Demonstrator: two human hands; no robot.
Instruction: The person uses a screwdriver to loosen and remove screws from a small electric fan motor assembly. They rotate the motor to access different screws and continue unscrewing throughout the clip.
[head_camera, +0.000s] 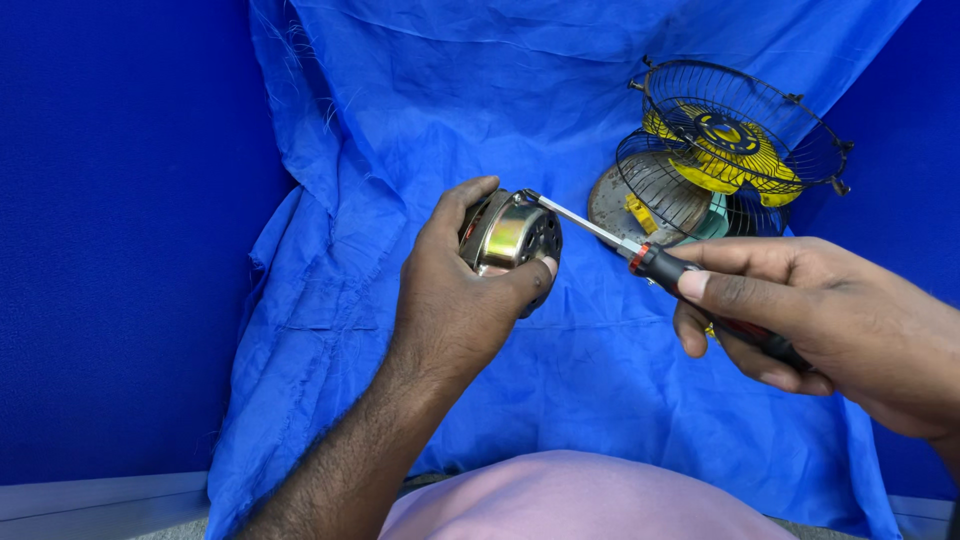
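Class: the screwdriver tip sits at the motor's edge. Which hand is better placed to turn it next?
Right hand: it already grips the screwdriver handle, tip at the motor. The left hand is busy holding the motor.

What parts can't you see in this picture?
All in the head view:
- The near side of the motor: the left hand covers it.
- The back end of the screwdriver: wrapped inside the right hand.
- The screw at the screwdriver's tip: too small to make out.
- The right wrist: cut off by the picture's right edge.
- The fan parts behind the wire guards: partly hidden by the wires.
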